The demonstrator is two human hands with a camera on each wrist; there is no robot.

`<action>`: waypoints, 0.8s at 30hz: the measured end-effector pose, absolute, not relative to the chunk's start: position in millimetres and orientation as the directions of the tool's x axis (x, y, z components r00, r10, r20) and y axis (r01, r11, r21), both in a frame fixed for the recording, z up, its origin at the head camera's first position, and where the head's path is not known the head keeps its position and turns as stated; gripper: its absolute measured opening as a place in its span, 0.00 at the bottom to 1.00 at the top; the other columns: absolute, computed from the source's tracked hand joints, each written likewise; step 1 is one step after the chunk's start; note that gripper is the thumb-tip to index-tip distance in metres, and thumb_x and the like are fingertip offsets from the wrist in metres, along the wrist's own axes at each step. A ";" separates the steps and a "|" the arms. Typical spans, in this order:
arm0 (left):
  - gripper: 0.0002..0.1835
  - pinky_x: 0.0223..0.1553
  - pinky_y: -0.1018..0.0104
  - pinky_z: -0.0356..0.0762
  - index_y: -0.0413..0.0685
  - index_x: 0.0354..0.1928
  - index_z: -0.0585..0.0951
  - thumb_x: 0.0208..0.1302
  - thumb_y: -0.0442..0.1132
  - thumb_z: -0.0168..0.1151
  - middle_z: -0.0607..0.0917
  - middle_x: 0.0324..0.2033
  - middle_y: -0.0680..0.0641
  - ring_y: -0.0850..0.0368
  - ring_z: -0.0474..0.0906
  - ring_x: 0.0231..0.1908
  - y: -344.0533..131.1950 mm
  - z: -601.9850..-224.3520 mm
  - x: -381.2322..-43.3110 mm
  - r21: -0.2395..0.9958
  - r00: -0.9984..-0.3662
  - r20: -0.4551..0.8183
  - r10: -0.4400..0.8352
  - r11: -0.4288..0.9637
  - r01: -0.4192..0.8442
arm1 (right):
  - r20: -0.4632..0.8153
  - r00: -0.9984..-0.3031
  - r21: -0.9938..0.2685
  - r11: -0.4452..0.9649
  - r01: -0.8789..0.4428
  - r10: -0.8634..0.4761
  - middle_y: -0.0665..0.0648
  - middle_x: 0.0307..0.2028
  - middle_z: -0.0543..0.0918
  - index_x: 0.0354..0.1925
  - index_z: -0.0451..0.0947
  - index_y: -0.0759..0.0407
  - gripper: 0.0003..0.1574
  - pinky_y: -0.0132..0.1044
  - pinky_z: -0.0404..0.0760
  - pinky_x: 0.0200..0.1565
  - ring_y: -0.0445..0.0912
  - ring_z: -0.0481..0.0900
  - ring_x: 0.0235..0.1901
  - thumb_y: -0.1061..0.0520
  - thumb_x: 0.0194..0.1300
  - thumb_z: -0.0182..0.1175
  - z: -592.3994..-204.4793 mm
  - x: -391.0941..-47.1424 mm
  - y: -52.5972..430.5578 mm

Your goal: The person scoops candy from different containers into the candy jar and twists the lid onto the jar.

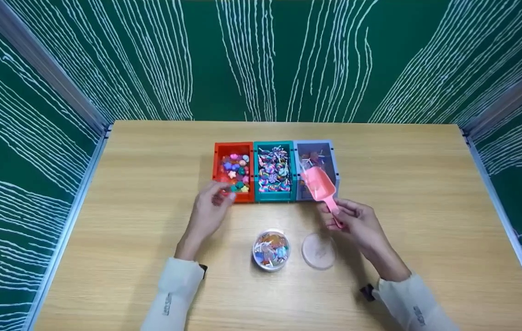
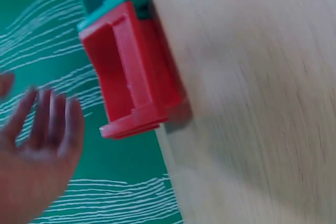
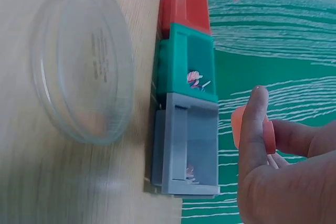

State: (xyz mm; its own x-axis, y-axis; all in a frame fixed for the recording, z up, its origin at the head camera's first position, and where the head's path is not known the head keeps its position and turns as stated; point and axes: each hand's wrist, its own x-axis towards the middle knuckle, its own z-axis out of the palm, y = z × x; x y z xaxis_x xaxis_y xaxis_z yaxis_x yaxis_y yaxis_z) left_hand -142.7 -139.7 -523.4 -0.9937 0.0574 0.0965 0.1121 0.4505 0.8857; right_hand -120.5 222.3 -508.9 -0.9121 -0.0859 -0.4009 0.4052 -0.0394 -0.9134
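My right hand (image 1: 360, 225) grips the handle of a pink scoop (image 1: 320, 183), whose bowl tilts over the near part of the grey bin (image 1: 336, 170). Whether anything lies in the scoop I cannot tell. My left hand (image 1: 208, 207) hovers at the near left corner of the red bin (image 1: 217, 161); the left wrist view shows its fingers loosely extended, holding nothing. Small colourful star-like pieces lie in the red bin. Lollipop-shaped charms fill the teal bin (image 1: 275, 196), and a few pieces show in the grey one. A clear round jar (image 1: 270, 268) of mixed charms stands between my forearms.
A clear round lid (image 1: 319, 251) lies flat on the wooden table (image 1: 118, 207), just right of the jar. The three bins stand joined in a row. Green panels (image 1: 288, 59) with white wavy lines enclose the table's back and sides.
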 end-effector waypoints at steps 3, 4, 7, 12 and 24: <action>0.22 0.60 0.49 0.80 0.46 0.66 0.81 0.75 0.44 0.66 0.82 0.58 0.43 0.47 0.79 0.54 -138.1 -522.8 -133.7 0.905 -0.963 -0.013 0.270 0.413 0.103 | -0.396 -0.912 -0.917 -0.005 0.399 -0.110 0.60 0.47 0.91 0.73 0.65 0.77 0.29 0.36 0.89 0.44 0.45 0.90 0.36 0.68 0.80 0.54 -506.2 -108.8 222.7; 0.24 0.62 0.46 0.78 0.48 0.69 0.79 0.75 0.46 0.67 0.80 0.61 0.43 0.45 0.77 0.58 -137.8 -523.9 -131.2 0.908 -0.940 -0.051 0.337 0.408 0.096 | -0.396 -0.910 -0.917 0.007 0.398 -0.122 0.60 0.47 0.91 0.73 0.66 0.77 0.29 0.36 0.89 0.44 0.45 0.89 0.36 0.68 0.80 0.54 -505.7 -105.1 222.6; 0.34 0.67 0.43 0.73 0.53 0.75 0.72 0.70 0.48 0.72 0.75 0.69 0.45 0.42 0.72 0.66 -135.2 -527.1 -124.6 0.909 -0.851 -0.164 0.498 0.412 0.066 | -0.390 -0.904 -0.920 0.037 0.390 -0.173 0.62 0.48 0.90 0.73 0.65 0.77 0.29 0.36 0.89 0.45 0.45 0.90 0.36 0.68 0.79 0.53 -503.0 -94.5 222.4; 0.47 0.73 0.44 0.67 0.58 0.80 0.64 0.62 0.46 0.79 0.69 0.75 0.48 0.46 0.67 0.73 -126.3 -530.9 -118.7 0.898 -0.729 -0.272 0.628 0.438 0.042 | -0.382 -0.889 -0.922 0.046 0.384 -0.253 0.66 0.51 0.89 0.73 0.63 0.79 0.31 0.36 0.89 0.45 0.44 0.89 0.36 0.69 0.77 0.54 -498.1 -79.5 222.0; 0.51 0.77 0.47 0.60 0.66 0.78 0.64 0.56 0.39 0.83 0.71 0.71 0.57 0.55 0.65 0.73 -112.8 -538.7 -117.2 0.893 -0.629 -0.306 0.715 0.445 0.071 | -0.327 -0.850 -0.945 0.148 0.291 -0.413 0.78 0.49 0.86 0.69 0.66 0.84 0.28 0.38 0.89 0.42 0.47 0.90 0.34 0.71 0.75 0.55 -495.2 -58.5 221.3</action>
